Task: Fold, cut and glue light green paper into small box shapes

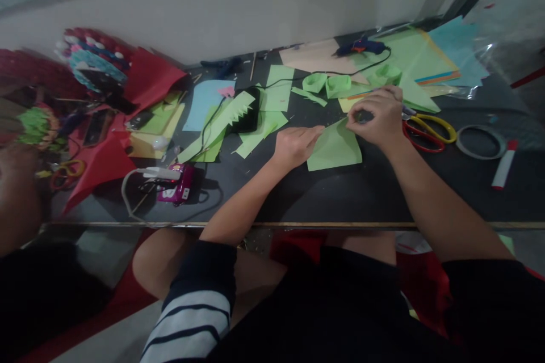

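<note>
A sheet of light green paper [336, 150] lies on the dark table between my hands, its near edge slightly raised or curved. My left hand [297, 146] is closed on the sheet's upper left edge. At the upper right corner, my right hand [378, 116] pinches the paper between thumb and curled fingers. Just beyond are curled light green paper pieces [338, 86]. Scissors with red and yellow handles [430, 131] lie right beside my right hand. Left of my left hand are cut green scraps [261, 130] and a fringed green strip [221, 125].
A glue gun [361, 46] with a black cord lies at the back. Tape roll [481, 142] and a white-and-red marker [504, 165] are at right. A purple power adapter [176, 184] with cables sits front left. Another person's arm [19, 198] is at far left, near red paper [149, 76].
</note>
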Tool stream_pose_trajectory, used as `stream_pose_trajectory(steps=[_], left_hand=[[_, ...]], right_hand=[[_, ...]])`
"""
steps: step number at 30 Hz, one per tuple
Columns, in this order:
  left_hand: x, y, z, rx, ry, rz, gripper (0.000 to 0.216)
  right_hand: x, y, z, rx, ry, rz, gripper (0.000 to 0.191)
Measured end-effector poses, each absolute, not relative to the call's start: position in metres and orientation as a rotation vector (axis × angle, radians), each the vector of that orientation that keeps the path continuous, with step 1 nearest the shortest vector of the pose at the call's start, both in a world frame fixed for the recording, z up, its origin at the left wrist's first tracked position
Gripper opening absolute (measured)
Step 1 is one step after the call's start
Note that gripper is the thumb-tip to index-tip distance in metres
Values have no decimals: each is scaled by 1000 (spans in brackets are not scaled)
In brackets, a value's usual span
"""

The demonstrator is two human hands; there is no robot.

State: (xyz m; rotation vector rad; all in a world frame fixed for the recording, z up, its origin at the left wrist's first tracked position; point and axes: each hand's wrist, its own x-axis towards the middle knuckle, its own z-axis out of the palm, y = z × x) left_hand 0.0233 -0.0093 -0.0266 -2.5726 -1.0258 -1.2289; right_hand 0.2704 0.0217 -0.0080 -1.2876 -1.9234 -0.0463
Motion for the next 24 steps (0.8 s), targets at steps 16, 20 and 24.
stream_pose_trajectory(steps=[16, 20, 24], left_hand=[[12, -3, -21, -2552, -1314, -1483, 54], [11, 8, -26, -2545, -1584, -1743, 51], [12, 23, -40, -2580, -1850, -2031, 52]], right_hand=[[304, 37, -3, -1488, -1662, 81, 16], [294, 37, -5, -1312, -1458, 569, 18], [279, 30, -7, -1141, -1457, 972, 37]])
